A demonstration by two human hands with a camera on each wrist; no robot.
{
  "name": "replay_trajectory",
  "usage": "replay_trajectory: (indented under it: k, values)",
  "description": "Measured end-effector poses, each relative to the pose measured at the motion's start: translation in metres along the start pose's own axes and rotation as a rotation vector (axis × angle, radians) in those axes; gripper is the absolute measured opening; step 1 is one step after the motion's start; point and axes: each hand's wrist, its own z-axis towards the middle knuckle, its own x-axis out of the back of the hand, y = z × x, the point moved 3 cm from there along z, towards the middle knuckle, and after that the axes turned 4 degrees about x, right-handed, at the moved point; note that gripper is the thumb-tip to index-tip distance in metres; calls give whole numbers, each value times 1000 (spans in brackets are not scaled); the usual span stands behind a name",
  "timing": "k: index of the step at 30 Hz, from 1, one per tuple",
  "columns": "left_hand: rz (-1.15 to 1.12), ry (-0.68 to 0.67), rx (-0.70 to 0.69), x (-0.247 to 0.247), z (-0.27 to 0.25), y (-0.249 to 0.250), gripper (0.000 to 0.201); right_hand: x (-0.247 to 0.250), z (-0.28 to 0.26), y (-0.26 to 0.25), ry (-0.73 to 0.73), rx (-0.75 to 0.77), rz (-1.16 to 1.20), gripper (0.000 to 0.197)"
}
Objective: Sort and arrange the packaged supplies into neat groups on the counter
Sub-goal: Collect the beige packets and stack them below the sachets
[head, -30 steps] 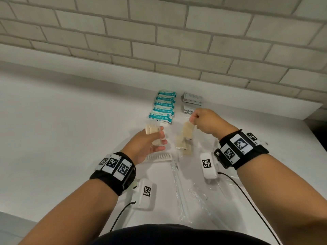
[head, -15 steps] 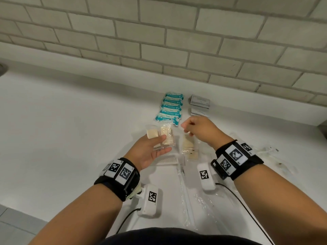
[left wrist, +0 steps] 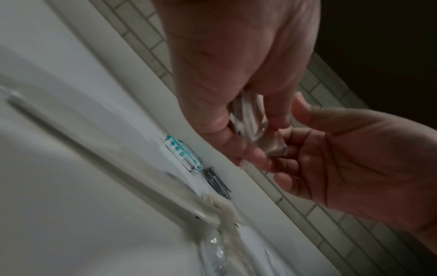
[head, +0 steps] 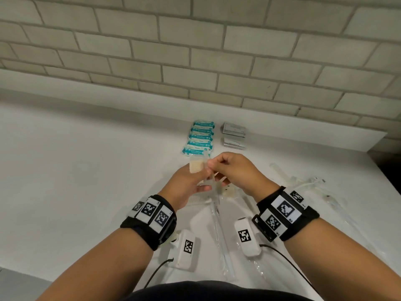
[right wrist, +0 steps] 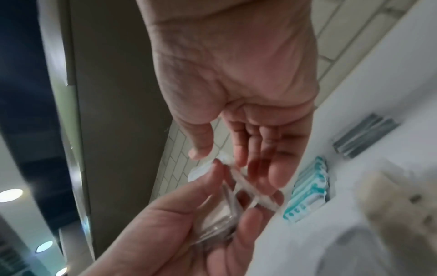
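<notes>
White counter (head: 86,170) under brick wall. Right hand (head: 233,170) now up against left hand (head: 186,183), fingertips clamped on clear packet (head: 213,181), adding it to beige packets (head: 197,166) held between left fingers. Likely gathering one group; teal packs (head: 200,137) beyond the fingertips.

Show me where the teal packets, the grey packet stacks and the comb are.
teal packets (head: 199,137), head view, middle of the row.
grey packet stacks (head: 234,129), head view, top of the far stack.
comb (head: 198,199), head view, its teeth below the left hand.
</notes>
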Motion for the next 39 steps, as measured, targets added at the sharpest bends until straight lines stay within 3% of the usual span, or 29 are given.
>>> replay_trajectory:
  k: [3,8,11,16,23,27,34,39]
  values:
    - [63,15,-31,-2,-1,3,17,-1,-4,6,30,-46,138,15]
    - [-69,67,-62,1,-2,3,19,11,-5,13,92,-131,167,14]
    - [-85,47,-59,-1,-2,3,20,15,-6,12,105,-107,132,23]
    - [-128,82,-71,-4,0,0,24,18,-7,6,55,-48,170,20]
    - [-151,105,-47,-2,-1,-1,23,22,-9,6,141,-18,68,26]
    - [-176,102,-28,-2,-3,-1,22,22,-8,4,98,42,-26,21]
    - [-143,87,-45,0,-5,2,30,14,-12,0,-106,104,-299,20]
    - [-7,122,-83,1,-3,5,35,12,-12,-3,-106,101,-162,5]
